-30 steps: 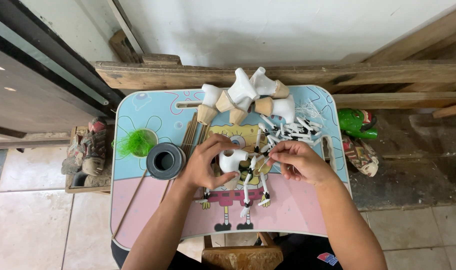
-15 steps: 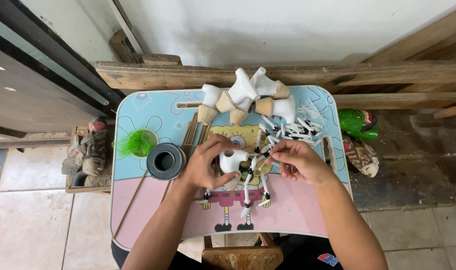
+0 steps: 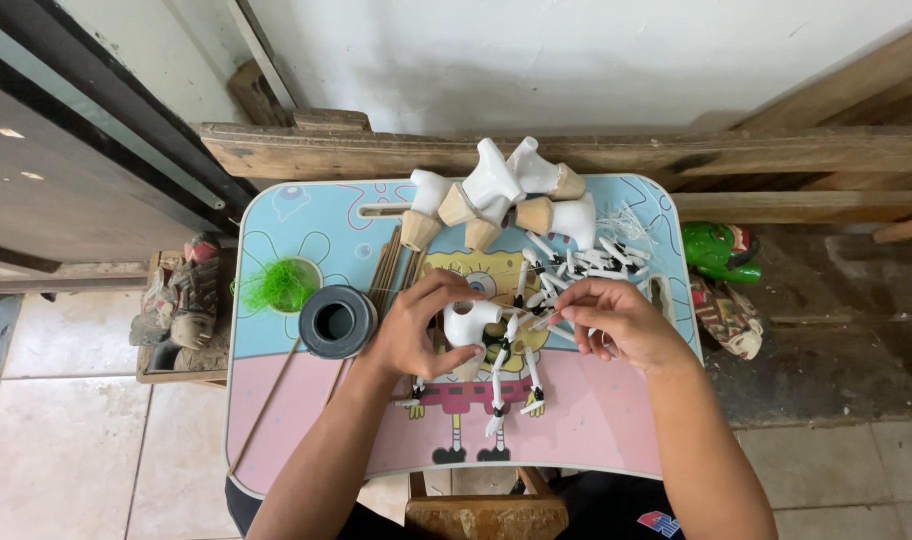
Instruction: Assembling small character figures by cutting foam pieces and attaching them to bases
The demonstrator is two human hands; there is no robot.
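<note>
left hand (image 3: pixel 416 335): wrapped around a white puppet torso (image 3: pixel 468 322), gripping it at the middle of the little table (image 3: pixel 276 215), so that's where the piece being worked on sits

right hand (image 3: pixel 608 318): fingers pinched on something thin and white right next to the torso, looks like one of the small limb sticks, but can't tell exactly which bit

what's on the held piece: a few jointed white limbs (image 3: pixel 501 385) with dark joints already dangle from the torso toward the near edge, so I'd say this one is partly assembled, not finished

done-looking stuff: a cluster of white torsos with tan wooden bases (image 3: pixel 496 195) lies at the far edge, none with limbs on as far as I can see

left to go: a loose pile of white limb pieces (image 3: pixel 586 265) sits far-right of the hands, still plenty in there, so my guess is it's early-to-mid going overall

supplies: grey spool of thread (image 3: pixel 337 321) just left of the left hand, a tuft of green fibre (image 3: pixel 279 286) further left, thin wooden sticks (image 3: pixel 386 270) between spool and torsos

off the table: green painted figure (image 3: pixel 718 248) on the floor to the right
</note>
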